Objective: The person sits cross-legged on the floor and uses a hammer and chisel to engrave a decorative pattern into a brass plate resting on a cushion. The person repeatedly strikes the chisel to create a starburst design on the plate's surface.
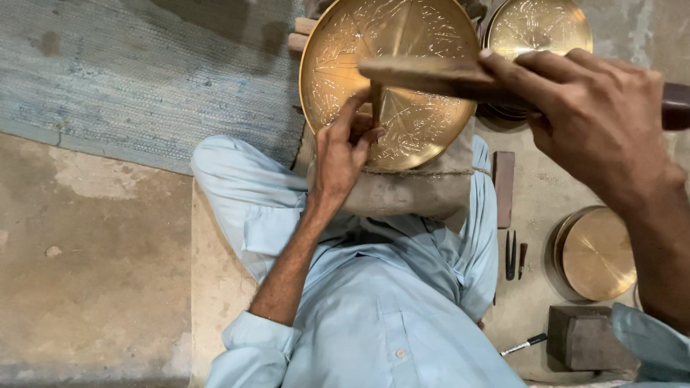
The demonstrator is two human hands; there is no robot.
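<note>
Left hand (343, 147) pinching slim chisel (376, 100) upright on brass plate (388, 72), tip touching near plate's centre. Right hand (589, 115) clenched round wooden mallet (431, 72), head hovering just above chisel top. Plate propped tilted on padded block (410, 190) between knees, over light-blue clothing. Engraved marks covering most of plate w/ radial lines; judging by that, pattern well along, centre area apparently in hand. Second engraved plate (539, 25) behind; plain brass discs (596, 251) stacked at right, seemingly unworked. Spare tools (512, 255), dark block (582, 336), flat stone (504, 188) on bare concrete floor (93, 287). Woven blue mat (144, 65) at upper left.
</note>
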